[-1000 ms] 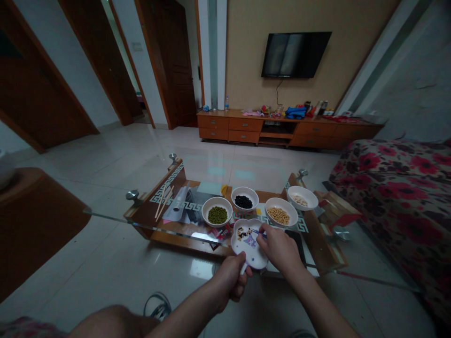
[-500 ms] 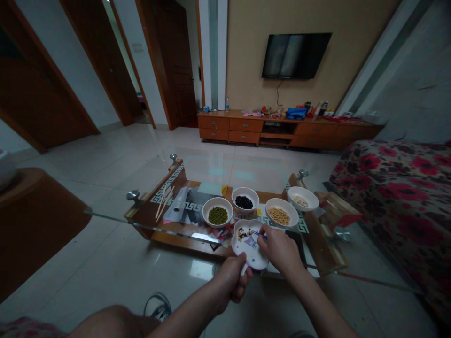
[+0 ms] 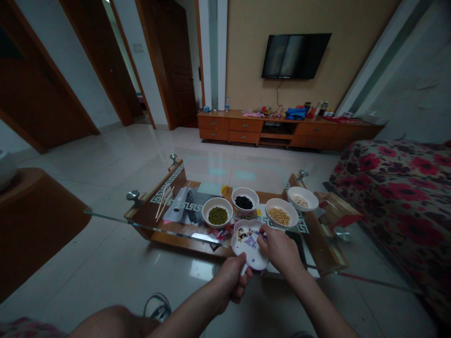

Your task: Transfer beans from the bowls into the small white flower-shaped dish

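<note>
Little has moved: two hands [image 3: 233, 278], one dish [image 3: 259, 258], one tool [image 3: 258, 233], four bowls [image 3: 244, 192].

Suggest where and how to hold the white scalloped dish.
Probably by its short handle, from the near side, where the left hand grips it: the handle juts toward the person, away from the bowls. Best kept level, since small loose pieces lie on the shallow dish.
</note>
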